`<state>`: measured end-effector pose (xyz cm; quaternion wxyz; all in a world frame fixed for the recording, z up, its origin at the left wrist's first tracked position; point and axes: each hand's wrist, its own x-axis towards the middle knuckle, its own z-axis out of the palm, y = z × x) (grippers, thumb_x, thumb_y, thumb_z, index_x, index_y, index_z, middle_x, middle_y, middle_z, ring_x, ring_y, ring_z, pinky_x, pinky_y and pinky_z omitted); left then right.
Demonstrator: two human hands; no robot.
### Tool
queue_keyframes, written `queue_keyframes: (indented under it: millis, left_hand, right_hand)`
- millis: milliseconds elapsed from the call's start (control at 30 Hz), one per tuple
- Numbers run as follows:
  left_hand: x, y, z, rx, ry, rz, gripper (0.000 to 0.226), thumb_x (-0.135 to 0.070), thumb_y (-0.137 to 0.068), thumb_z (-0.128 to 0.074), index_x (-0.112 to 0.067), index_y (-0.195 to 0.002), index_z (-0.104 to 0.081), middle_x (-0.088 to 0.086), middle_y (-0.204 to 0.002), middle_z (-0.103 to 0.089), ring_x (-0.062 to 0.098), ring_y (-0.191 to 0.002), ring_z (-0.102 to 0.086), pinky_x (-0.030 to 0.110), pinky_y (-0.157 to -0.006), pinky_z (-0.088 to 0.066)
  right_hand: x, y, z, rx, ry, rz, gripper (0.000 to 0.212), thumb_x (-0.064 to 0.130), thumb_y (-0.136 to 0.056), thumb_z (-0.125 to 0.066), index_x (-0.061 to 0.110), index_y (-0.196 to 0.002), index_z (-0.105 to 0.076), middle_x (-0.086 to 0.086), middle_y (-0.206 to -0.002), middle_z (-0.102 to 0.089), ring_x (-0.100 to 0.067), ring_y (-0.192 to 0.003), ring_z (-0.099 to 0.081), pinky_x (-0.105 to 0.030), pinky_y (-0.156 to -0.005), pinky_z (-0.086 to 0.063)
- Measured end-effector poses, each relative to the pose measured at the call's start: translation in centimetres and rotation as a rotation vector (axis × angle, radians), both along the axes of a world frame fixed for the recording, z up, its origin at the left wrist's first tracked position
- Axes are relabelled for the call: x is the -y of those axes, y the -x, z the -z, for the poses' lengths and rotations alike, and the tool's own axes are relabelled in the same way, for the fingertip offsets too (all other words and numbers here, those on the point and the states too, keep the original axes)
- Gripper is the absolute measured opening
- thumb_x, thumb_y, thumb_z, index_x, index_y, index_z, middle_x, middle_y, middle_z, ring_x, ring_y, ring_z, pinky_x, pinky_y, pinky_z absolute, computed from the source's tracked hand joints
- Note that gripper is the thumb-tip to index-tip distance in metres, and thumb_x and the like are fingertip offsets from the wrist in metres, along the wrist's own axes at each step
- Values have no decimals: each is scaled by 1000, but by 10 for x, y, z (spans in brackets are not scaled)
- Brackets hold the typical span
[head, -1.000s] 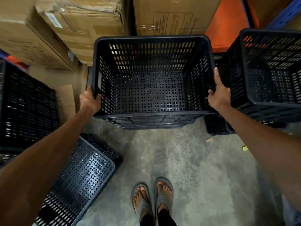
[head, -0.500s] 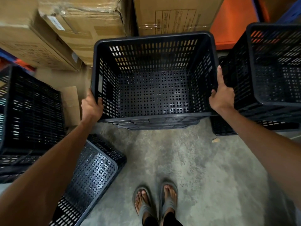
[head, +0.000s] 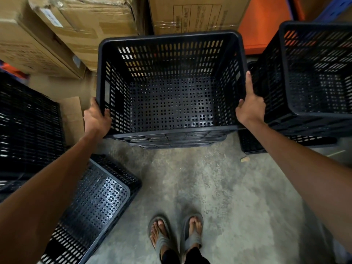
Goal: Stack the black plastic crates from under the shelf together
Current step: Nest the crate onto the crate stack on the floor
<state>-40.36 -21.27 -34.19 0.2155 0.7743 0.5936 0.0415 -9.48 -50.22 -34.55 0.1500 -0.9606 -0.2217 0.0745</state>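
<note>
the black crate (head: 171, 103) has nothing in it. the left hand (head: 96, 119) and right hand (head: 250, 107) each hold tight to a side rim, crate between them.

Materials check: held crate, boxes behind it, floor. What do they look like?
Held crate: looks like moulded black plastic, semi-matte, with perforated walls and base and a solid rolled rim.
Boxes: brown corrugated cardboard, matte, with creased corners and clear tape.
Floor: probably bare concrete, grey, mottled and rough.
</note>
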Motion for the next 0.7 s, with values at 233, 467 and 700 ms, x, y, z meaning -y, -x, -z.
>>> queue_keyframes:
  millis: [233, 467, 700]
  left_hand:
    - [-8, -4, -11, 42, 78, 18, 48, -21, -96, -51, -9, -140, -34, 24, -131, -54, 40, -120, -54, 46, -100, -48]
    - [-5, -2, -10, 25, 36, 15, 48, -23, -96, -51, -9, -139, -35, 26, -128, -54, 43, -118, -53, 47, -100, -47]
    - [-9, -9, -4, 18, 5, 16, 53, -24, -97, -48, -9, -145, -31, 26, -131, -52, 43, -122, -49, 44, -103, -42]
  right_hand:
    - [11, 5, -5, -189, -99, 26, 93, 5, -94, -50, 44, -151, 12, -6, -63, -52, -17, -55, -49, -31, -62, -45]
    - [12, 8, -5, -171, -86, 43, 92, 7, -94, -50, 44, -151, 12, -12, -69, -57, -17, -55, -47, -30, -62, -43]
    - [3, -9, 1, -61, -46, 2, 86, 13, -95, -49, 41, -152, 10, -15, -75, -57, -22, -55, -44, -30, -66, -44]
